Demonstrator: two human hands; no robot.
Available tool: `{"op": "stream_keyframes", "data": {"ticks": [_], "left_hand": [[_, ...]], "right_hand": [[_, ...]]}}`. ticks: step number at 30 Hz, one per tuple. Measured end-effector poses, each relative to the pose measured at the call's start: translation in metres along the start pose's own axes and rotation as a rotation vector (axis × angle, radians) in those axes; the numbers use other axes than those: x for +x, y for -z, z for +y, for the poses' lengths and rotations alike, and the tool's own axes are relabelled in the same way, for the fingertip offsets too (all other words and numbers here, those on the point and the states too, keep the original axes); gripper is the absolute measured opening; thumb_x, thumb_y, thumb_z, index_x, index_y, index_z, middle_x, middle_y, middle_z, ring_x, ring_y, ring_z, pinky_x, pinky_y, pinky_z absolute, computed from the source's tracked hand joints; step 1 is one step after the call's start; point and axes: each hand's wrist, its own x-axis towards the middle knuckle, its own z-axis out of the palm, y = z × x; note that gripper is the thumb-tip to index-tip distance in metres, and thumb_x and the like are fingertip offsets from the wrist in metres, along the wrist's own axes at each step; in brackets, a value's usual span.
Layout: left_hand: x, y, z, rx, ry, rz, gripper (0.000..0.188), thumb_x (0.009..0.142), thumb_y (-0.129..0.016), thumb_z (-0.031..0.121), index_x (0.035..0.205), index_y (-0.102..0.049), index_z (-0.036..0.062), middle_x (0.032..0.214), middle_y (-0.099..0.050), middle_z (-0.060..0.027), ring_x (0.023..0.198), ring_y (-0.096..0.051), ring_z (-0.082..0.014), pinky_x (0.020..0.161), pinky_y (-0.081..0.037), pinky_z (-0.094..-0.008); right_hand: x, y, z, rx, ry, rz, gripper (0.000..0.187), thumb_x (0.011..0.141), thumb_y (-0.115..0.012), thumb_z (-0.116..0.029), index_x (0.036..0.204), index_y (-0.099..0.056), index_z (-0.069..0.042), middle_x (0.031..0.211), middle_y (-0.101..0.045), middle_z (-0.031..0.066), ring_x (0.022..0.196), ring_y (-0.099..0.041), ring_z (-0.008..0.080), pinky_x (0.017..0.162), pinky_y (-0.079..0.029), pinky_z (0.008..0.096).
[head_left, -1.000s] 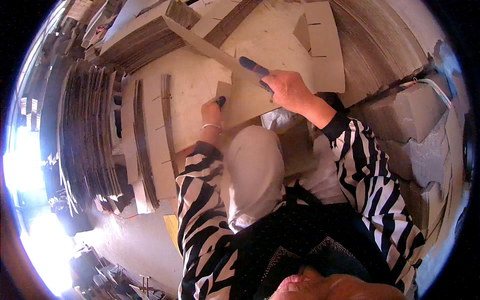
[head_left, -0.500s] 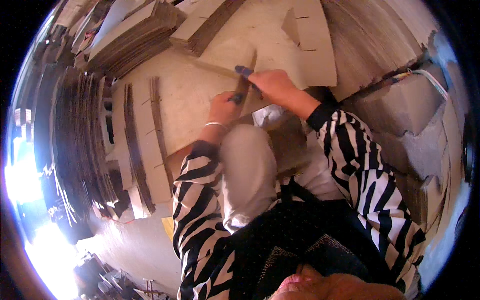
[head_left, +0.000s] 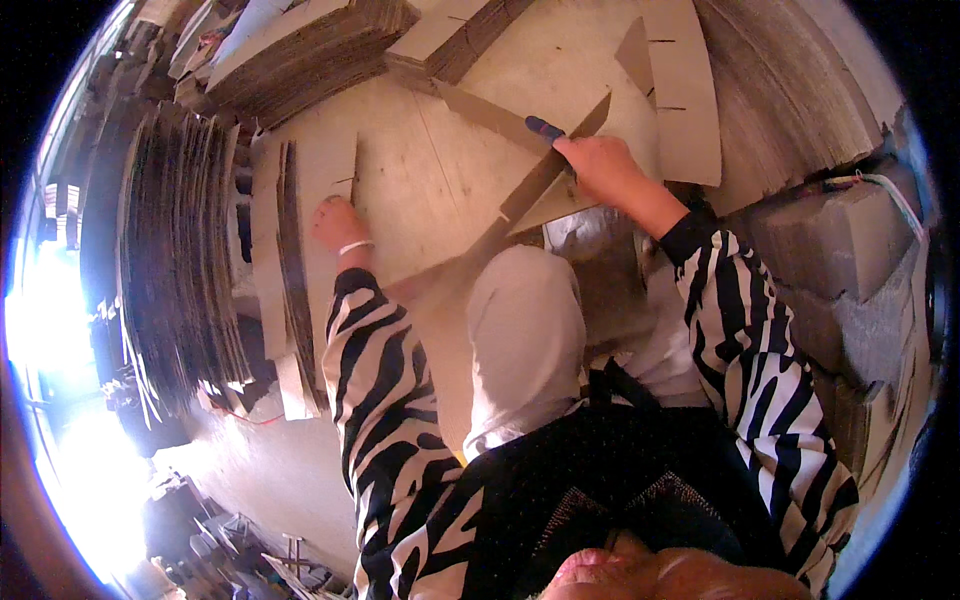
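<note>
Right hand (head_left: 603,172) was closed around some crossed cardboard strips (head_left: 530,187), out by the front edge of the worktop (head_left: 400,150). Left hand (head_left: 341,224) had its fingers curled at a slotted cardboard piece (head_left: 345,155), couldn't tell if it actually gripped it.

Both sleeves (head_left: 385,350) are patterned w/ blk & off-white zebra stripes, ended by plain blk cuffs (head_left: 690,238). Blk top (head_left: 610,460) is trimmed w/ pale dotted peaks (head_left: 672,485). Lt-coloured trousers (head_left: 525,330) are worn, as is thin white bracelet (head_left: 355,245), L wrist (head_left: 354,259). R hand (head_left: 605,170): one digit is covered by dk-blue sheath (head_left: 543,128).
</note>
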Motion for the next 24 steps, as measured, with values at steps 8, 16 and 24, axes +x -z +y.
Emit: {"op": "stream_keyframes", "data": {"ticks": [8,16,24], "left_hand": [[-0.015,0.018,0.014,-0.809,-0.154,0.143,0.022,0.072,-0.060,0.007,0.092,-0.069,0.0026,0.078,-0.065,-0.0117,0.073,-0.062,-0.0264,0.068,-0.049,-0.0361],[-0.036,0.018,0.096,-1.352,-0.052,-0.163,0.027,0.076,-0.055,0.006,0.099,-0.069,0.0000,0.072,-0.064,-0.0074,0.063,-0.054,-0.0112,0.060,-0.044,-0.0263],[-0.031,0.098,0.102,-1.166,-0.475,-0.209,0.030,0.086,-0.057,0.015,0.114,-0.063,0.0031,0.086,-0.066,-0.0091,0.076,-0.060,-0.0132,0.068,-0.047,-0.0260]], "right_hand": [[0.003,0.000,-0.025,0.088,0.417,0.307,0.024,0.080,-0.054,-0.009,0.103,-0.058,-0.013,0.078,-0.062,0.0109,0.074,-0.063,0.0316,0.059,-0.050,0.0431],[0.003,-0.003,-0.027,0.024,0.282,0.222,0.024,0.074,-0.057,-0.004,0.097,-0.058,-0.011,0.076,-0.058,0.0095,0.073,-0.061,0.0319,0.059,-0.048,0.0435],[0.013,0.004,-0.010,-0.046,0.140,0.084,0.022,0.078,-0.057,-0.009,0.099,-0.059,-0.013,0.079,-0.062,0.0112,0.076,-0.064,0.0328,0.061,-0.050,0.0445]]}}
